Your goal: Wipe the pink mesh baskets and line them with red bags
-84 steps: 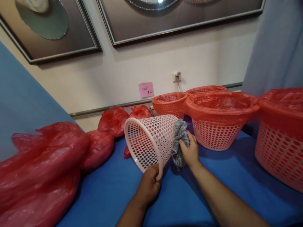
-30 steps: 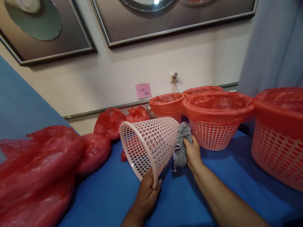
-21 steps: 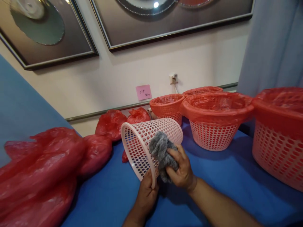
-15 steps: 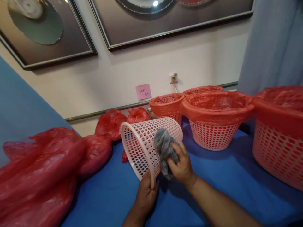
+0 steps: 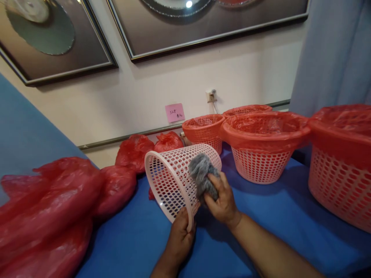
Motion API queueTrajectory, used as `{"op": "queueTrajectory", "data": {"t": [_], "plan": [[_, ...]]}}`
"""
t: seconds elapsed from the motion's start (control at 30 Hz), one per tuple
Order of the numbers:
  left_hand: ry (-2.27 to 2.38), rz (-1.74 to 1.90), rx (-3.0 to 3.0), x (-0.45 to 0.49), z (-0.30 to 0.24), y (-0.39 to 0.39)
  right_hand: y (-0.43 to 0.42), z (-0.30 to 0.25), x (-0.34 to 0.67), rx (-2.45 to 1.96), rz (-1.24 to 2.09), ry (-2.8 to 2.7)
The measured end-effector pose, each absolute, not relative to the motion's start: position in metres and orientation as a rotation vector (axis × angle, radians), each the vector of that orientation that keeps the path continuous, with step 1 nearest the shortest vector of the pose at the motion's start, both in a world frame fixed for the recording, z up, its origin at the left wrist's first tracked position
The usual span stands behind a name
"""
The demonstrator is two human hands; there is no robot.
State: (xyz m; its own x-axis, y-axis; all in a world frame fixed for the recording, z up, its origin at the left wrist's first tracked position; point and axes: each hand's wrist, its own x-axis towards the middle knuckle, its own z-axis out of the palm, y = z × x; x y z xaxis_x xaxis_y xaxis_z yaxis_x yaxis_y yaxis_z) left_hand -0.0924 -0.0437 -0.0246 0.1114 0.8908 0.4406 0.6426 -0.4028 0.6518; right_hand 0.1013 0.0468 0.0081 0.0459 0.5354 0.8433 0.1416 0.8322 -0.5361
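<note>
A pale pink perforated plastic wastebasket [image 5: 179, 164] lies tipped on its side above the blue-covered table, its open mouth facing left and toward me. My left hand [image 5: 181, 235] grips the lower edge of its rim, thumb on the inside. In my right hand [image 5: 222, 199] is a bunched grey cloth [image 5: 203, 175], pressed against the basket's outer side. The fingers are closed around the cloth. The far wall of the basket shows through its holes, and part of its underside is hidden by the cloth and hand.
Several baskets lined with red bags stand at the right, including a wide one [image 5: 262, 164] and a larger one [image 5: 342, 185]. Filled red plastic bags [image 5: 55, 204] lie at the left. Behind the blue table [image 5: 124, 239] is a wall with a pink note [image 5: 174, 112] and a socket [image 5: 211, 95].
The basket's mouth has swung slightly left and toward me. The cloth looks more bunched, its lower end drawn up, and stays against the basket's side.
</note>
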Motion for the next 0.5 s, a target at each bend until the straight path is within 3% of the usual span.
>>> {"op": "queueTrajectory", "data": {"t": [0.13, 0.4, 0.5], "plan": [[1.5, 1.165, 2.095, -0.089, -0.022, -0.045, 0.029, 0.013, 0.101, -0.339, 0.242, -1.624], [1.524, 1.003, 2.212, -0.079, -0.012, -0.042, 0.105, 0.002, 0.115, -1.037, 0.835, -1.041], [1.531, 0.971, 2.16, -0.076, -0.009, -0.044, 0.097, 0.004, 0.117, -0.941, 0.65, -1.136]]}}
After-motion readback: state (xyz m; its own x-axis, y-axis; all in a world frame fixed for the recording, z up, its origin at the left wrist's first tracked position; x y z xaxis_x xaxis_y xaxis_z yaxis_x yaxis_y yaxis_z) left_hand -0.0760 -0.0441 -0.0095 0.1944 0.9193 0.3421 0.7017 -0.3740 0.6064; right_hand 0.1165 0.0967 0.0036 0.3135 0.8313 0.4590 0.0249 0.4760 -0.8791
